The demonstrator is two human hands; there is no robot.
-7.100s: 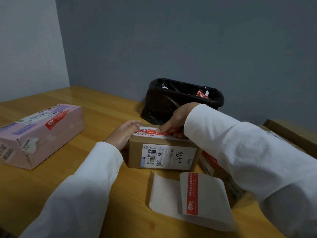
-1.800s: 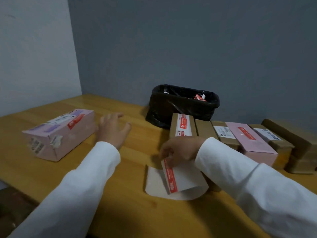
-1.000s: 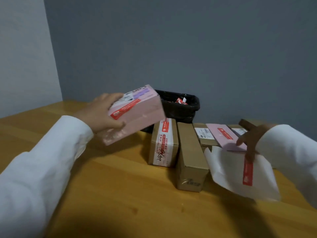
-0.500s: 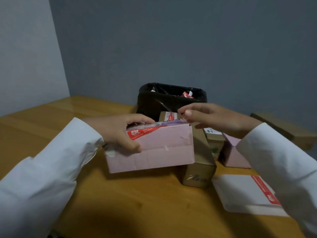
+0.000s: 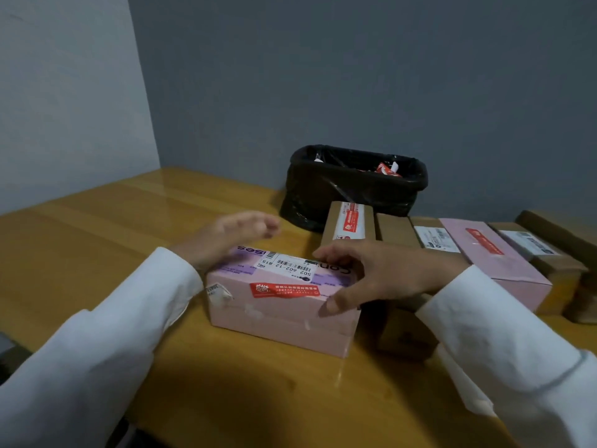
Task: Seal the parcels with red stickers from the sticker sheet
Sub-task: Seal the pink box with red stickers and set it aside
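A pink parcel (image 5: 284,302) lies on the wooden worktop (image 5: 80,247) in the near middle, with its long side turned to the camera. A red sticker (image 5: 286,290) is stuck along the upper edge of its near face, and a white label with a barcode (image 5: 290,265) sits on its top.

The left hand (image 5: 232,236) is over the far left corner of this parcel, blurred, with the fingers loosely spread and holding nothing; I cannot tell if it touches the parcel. The right hand (image 5: 381,276) is at the right end of the parcel, with the fingers spread over the top and the thumb low against the near face. It looks open and not clamped on the parcel.

To the right, behind the right hand, a row of other parcels stands side by side: a brown parcel with a red sticker (image 5: 350,221), a plain brown parcel (image 5: 395,231), a second pink parcel (image 5: 494,257) with a red sticker on top, and more brown ones at the far right. A bin lined with a black bag (image 5: 352,185) stands at the far side against the grey wall (image 5: 355,76), with red and white scraps inside. A pale corner of paper, perhaps the sticker sheet (image 5: 465,383), shows under the right sleeve (image 5: 517,367); the rest is hidden.
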